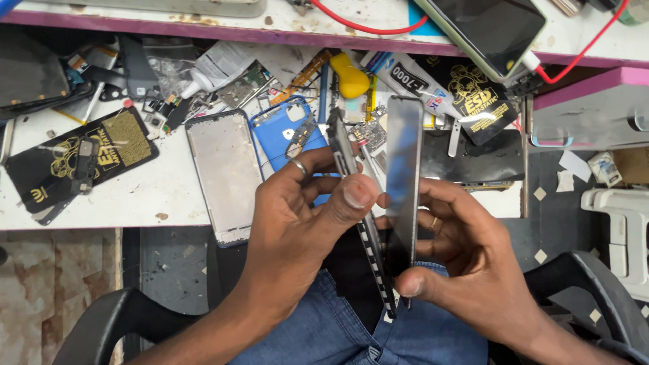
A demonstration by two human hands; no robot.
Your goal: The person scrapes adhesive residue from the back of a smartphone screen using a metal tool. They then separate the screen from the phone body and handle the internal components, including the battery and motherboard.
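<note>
My left hand [307,216] grips a dark phone body [348,159] edge-on, thumb pressed on its side, a ring on one finger. My right hand [466,260] holds a glossy black screen panel [403,176] upright beside the phone body, thumb at its lower end. The two parts stand close together over my lap, above the blue jeans [351,331]. Both are tilted, seen nearly from the edge.
On the white bench [135,196] lie a silver phone frame [226,176], a blue back cover [287,132], a black mat [81,159], a glue tube [209,71], a yellow tool [351,80] and several small parts. A phone [490,30] with a red cable rests on the shelf. A white stool [625,226] stands at right.
</note>
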